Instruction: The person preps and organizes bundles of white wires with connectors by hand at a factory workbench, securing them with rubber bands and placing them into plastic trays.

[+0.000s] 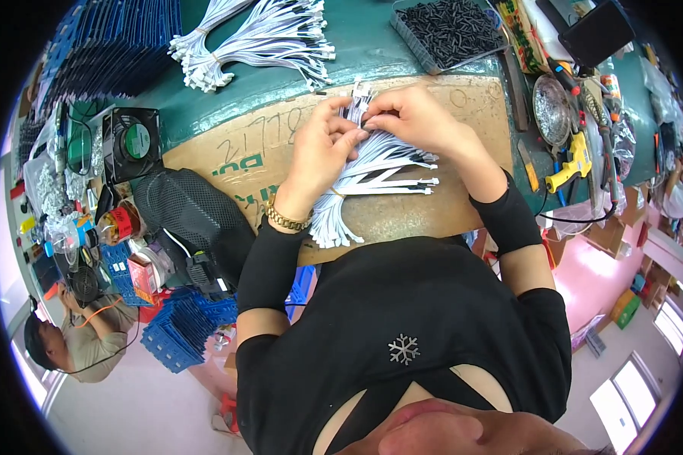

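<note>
A bundle of white cables (395, 156) with small connectors lies fanned out across a flat piece of cardboard (425, 216). My left hand (322, 148) is closed around its far, narrow end from the left side. From the right, my right hand (413, 117) pinches the same cables, thumb and forefinger meeting near the left fingertips. What exactly sits between those fingertips is too small to make out. White connector ends (362, 88) stick out beyond both hands. Nearer to me, a second group of white cables (335, 221) with a thin band around it lies beside my left wrist.
Banded bundles of white cables (262, 45) lie at the far edge. A clear tray (432, 64) holds many small black parts. To the right are a metal bowl (552, 110) and a yellow glue gun (573, 163). A fan (131, 140) and black mesh item (193, 208) stand left; a person (91, 334) sits beyond.
</note>
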`<state>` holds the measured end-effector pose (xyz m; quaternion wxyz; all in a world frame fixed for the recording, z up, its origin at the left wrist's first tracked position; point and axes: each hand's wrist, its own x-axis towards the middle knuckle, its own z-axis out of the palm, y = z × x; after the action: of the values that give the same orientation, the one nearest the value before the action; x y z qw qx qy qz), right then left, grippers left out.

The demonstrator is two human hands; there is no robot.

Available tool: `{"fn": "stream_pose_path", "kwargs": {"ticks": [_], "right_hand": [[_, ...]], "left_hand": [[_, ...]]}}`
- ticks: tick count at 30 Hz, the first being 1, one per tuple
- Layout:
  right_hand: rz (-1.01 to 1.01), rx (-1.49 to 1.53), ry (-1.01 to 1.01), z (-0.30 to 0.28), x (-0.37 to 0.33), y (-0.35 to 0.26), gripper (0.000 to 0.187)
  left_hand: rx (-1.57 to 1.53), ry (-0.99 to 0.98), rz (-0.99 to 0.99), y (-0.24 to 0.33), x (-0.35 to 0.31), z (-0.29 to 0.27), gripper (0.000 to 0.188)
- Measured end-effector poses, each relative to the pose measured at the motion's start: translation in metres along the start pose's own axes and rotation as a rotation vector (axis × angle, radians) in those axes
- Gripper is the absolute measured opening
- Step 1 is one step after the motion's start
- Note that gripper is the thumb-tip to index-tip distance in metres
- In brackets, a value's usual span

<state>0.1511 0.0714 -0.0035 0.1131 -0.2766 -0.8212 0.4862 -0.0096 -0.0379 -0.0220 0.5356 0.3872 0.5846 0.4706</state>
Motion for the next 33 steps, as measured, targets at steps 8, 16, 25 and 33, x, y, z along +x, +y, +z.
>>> {"fn": "stream_pose_path", "kwargs": {"ticks": [8, 16, 25, 33], "right_hand": [[-0.167, -0.057, 0.036, 0.0, 0.004, 0.005, 0.015], [-0.37, -0.205, 0.16, -0.003, 0.002, -0.003, 0.008], [-0.479, -0.284, 0.21, 0.004, 0.0, -0.005, 0.007], [-0.195, -0.475, 0.143, -0.015, 0.007, 0.002, 0.013]], "left_hand": [[-0.06, 0.001, 0.074, -0.004, 0.0, 0.0, 0.052], [0.029, 0.006, -0.024, -0.001, -0.001, -0.001, 0.015], [0.291, 0.05, 0.383, 0.008, 0.003, -0.001, 0.008], [0.307, 0.156, 0.335, -0.001, 0.002, -0.005, 0.012]]}}
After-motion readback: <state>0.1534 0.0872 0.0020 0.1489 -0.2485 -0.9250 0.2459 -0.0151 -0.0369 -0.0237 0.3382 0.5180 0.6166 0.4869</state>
